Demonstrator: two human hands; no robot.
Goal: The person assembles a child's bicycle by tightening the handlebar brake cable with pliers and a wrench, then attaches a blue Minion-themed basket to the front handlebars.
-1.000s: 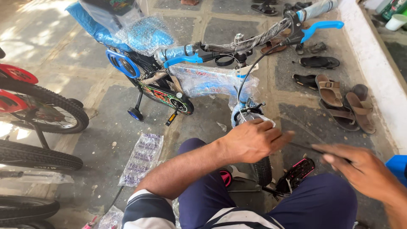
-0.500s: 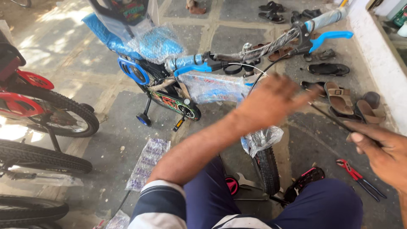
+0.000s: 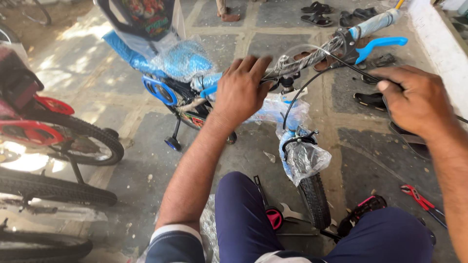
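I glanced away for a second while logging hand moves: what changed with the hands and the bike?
The left hand rose from near the front wheel to the handlebar. The right hand lifted and now pinches the black cable. The bike remains plastic-wrapped.

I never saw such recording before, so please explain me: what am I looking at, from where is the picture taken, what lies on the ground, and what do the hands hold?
The picture comes from a camera worn on a person's head, looking down at their own arms and knees. In front stands a small blue bicycle, partly wrapped in plastic. The left hand grips its handlebar near the middle. The right hand pinches a thin black cable that loops toward the front wheel. On the stone floor lie red pliers and several sandals. Other bicycles stand at the left.
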